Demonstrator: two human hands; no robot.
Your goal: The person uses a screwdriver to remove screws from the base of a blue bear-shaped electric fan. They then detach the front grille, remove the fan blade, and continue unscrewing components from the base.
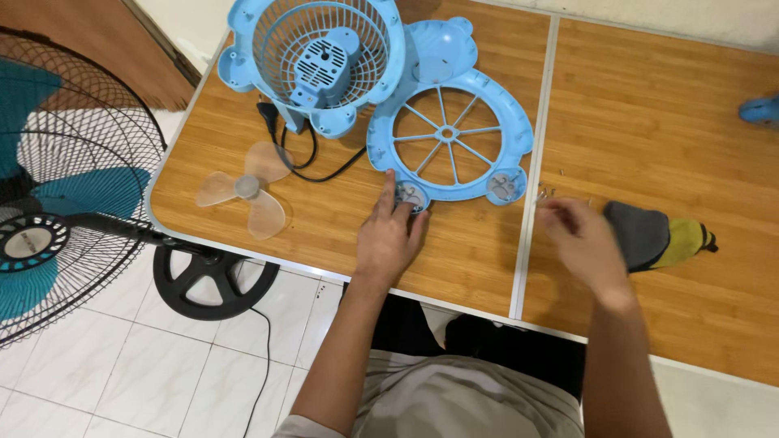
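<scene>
Smooth light-blue plastic forms the front grille [449, 135] and fan housing [316, 61]; the loose blade [245, 188] is translucent plastic. The table [649, 122] shows satin wood-grain laminate, metal-edged. The floor [122, 365] is glossy tile.

The right hand [580, 239] is motion-blurred; whether its fingers pinch anything cannot be told. Small screws [545, 193] beside it are too small to count. The left hand [391, 234] covers a foot of the blue fan cover [451, 134], hiding what lies beneath the fingers. The standing fan [57, 178] is cut off by the left edge. A blue object [761, 109] is cropped at the right edge. The fan body [316, 61] is cut off at the top edge.
</scene>
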